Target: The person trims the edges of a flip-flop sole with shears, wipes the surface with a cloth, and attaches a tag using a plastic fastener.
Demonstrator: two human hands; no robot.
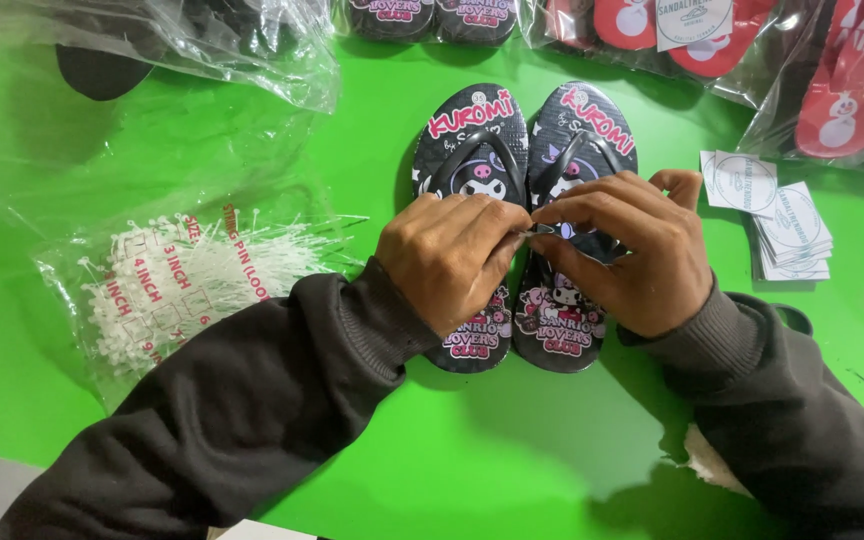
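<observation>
Nearest us, our left hand (449, 258) and right hand (624, 255) meet over the pair of black flip-flops (524, 225) lying mid-table, both pinching a small clear fastener (542, 229) between the straps. We judge it could slip from so fine a grip. Left lies the bag of white loop pins (187, 285); right, the stack of round-printed tags (790, 235), on the green table (512, 450).

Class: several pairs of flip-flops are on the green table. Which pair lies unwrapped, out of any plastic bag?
The black pair in the middle, under both hands. The red pairs along the top edge are all inside clear bags.
</observation>
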